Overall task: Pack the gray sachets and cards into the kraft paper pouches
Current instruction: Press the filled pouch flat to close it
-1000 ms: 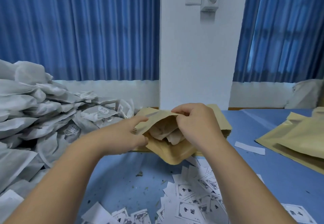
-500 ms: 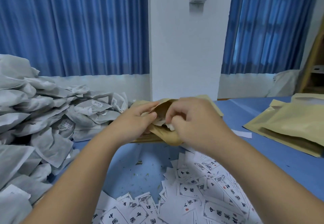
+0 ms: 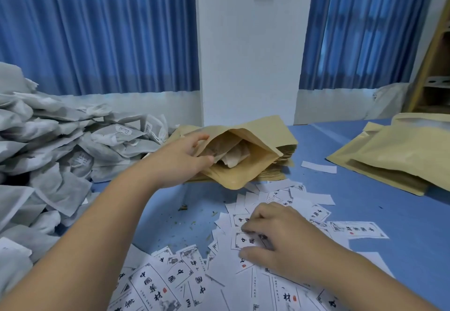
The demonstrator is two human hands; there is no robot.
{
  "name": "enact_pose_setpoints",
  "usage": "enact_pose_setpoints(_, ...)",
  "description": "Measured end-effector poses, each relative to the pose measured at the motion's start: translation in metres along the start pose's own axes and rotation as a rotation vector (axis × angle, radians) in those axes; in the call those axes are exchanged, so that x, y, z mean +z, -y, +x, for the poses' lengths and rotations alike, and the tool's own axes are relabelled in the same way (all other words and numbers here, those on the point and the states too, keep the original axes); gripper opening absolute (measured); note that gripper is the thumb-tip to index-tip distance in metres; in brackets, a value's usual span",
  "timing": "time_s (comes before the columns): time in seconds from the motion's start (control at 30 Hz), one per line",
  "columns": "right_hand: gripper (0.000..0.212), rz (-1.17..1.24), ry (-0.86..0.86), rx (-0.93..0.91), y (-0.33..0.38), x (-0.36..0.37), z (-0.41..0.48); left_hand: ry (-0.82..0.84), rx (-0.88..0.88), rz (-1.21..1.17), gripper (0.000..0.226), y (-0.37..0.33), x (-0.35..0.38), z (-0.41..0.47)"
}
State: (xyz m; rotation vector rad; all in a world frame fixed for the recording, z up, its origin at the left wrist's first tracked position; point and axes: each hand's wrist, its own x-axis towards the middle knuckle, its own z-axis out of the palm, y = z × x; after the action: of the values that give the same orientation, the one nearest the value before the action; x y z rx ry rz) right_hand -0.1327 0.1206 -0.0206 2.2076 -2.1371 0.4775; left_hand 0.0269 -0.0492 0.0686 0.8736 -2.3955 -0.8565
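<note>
My left hand [image 3: 181, 158] grips the near-left lip of an open kraft paper pouch [image 3: 253, 164], holding its mouth wide toward me. Gray sachets [image 3: 231, 152] show inside it. The pouch lies over a flat stack of empty kraft pouches [image 3: 285, 151]. Lower down, my right hand [image 3: 280, 240] rests on the spread of white printed cards [image 3: 170, 284], fingertips curled onto one card [image 3: 246, 240] and pinching at its edge. A big heap of gray sachets [image 3: 48, 152] fills the left side.
Filled kraft pouches [image 3: 399, 154] lie piled at the right on the blue table [image 3: 389, 213]. Small dry crumbs dot the table between the cards and the stack. A white pillar, blue curtains and a wooden shelf at far right stand behind.
My right hand left the pouch mouth and dropped to the cards near me. The left hand stayed on the pouch lip, and the pouch mouth now stands wider open.
</note>
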Motion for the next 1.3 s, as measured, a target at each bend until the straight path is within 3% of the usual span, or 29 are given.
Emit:
enact_pose_setpoints(0.27, 0.041, -0.133, -0.093, -0.098, 0.008, -0.007, 0.000, -0.048, -0.038, 0.040, 0.047, -0.001, 0.002, 0.003)
enact_pose_setpoints(0.57, 0.007, -0.023, -0.488, -0.092, 0.017, -0.010, 0.000, -0.174, -0.072, 0.012, 0.057, 0.002, 0.011, 0.010)
enact_pose_setpoints(0.8, 0.007, 0.176, -0.727, -0.019, 0.023, -0.022, -0.001, -0.207, -0.118, -0.158, 0.072, 0.004, 0.015, 0.014)
enact_pose_setpoints(0.9, 0.020, 0.329, -0.794, 0.081, 0.024, -0.033, 0.005, -0.227, -0.110, -0.181, 0.070, 0.004, 0.020, 0.014)
enact_pose_setpoints(1.07, 0.023, 0.272, -0.732, 0.137, 0.030, -0.044, 0.032, -0.213, -0.067, -0.277, 0.052, 0.004, 0.025, 0.016)
enact_pose_setpoints(1.23, 0.015, 0.001, -0.457, 0.187, 0.033, -0.043, 0.066, -0.202, -0.062, -0.274, 0.047, 0.004, 0.026, 0.019)
enact_pose_setpoints(1.3, 0.017, -0.082, -0.370, 0.211, 0.033, -0.041, 0.077, -0.199, -0.034, -0.252, 0.029, 0.007, 0.027, 0.019)
